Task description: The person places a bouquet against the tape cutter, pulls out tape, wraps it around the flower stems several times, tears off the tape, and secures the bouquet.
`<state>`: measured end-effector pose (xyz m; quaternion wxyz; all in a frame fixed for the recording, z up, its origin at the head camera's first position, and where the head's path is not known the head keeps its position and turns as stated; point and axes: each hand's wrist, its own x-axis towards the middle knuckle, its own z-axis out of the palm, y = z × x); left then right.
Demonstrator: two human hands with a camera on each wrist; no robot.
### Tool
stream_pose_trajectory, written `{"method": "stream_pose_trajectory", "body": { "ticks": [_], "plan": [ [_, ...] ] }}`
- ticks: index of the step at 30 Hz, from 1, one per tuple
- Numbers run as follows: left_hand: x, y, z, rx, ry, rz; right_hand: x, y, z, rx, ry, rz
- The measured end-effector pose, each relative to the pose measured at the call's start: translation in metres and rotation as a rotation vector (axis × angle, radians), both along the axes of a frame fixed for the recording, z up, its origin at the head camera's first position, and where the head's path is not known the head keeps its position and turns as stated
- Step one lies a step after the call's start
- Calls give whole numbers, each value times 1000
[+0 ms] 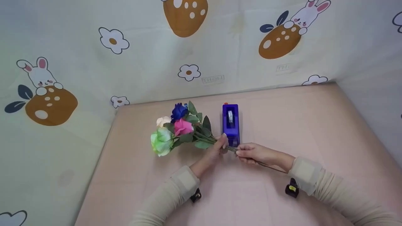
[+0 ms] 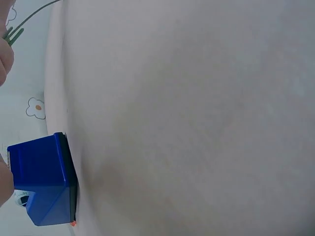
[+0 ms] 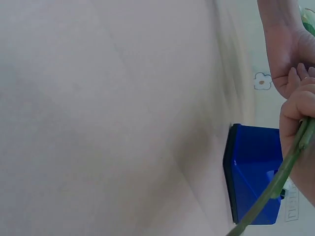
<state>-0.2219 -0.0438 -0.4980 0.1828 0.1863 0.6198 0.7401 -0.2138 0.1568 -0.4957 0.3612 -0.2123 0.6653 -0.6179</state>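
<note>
A bunch of artificial roses (image 1: 183, 127) in green, pink, blue and cream is held above the table, its blooms pointing left. My left hand (image 1: 220, 145) grips the gathered stems below the leaves. Closer to the stem ends, my right hand (image 1: 256, 153) curls round the same stems; one longer stem (image 3: 268, 192) runs out past it toward the wrist. Just behind the hands stands a blue tape dispenser (image 1: 230, 121) with a roll of tape in it, seen also as a blue block (image 2: 42, 172) in the left wrist view. The left fingers are mostly hidden there.
A pink cloth covers the table (image 1: 150, 194). Behind it hangs a pale curtain (image 1: 147, 72) printed with rabbits, flowers and brown strawberries. Small black wrist devices (image 1: 292, 189) sit under both sleeves.
</note>
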Motion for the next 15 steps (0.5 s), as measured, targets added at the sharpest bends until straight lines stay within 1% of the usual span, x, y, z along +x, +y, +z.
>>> {"method": "stream_pose_trajectory", "body": {
  "ticks": [2, 4, 7, 9, 11, 13, 15],
  "plan": [
    [0, 1, 2, -33, 5, 7, -1, 2, -1, -21, -27, 16],
    [-1, 2, 2, -63, 5, 16, -3, 4, -3, -49, -70, 42],
    [-3, 3, -1, -73, 5, 28, -10, 9, -8, -88, -183, 78],
    [-5, 4, -3, -51, 17, 32, -16, 12, -11, -90, -268, 79],
    [-8, 5, -5, -11, 44, 35, -22, 15, -13, -62, -325, 72],
    [-10, 5, -6, 27, 71, 29, -28, 18, -13, -12, -331, 39],
    [-11, 5, -6, 48, 81, 16, -32, 19, -10, 27, -321, -3]
  ]
}}
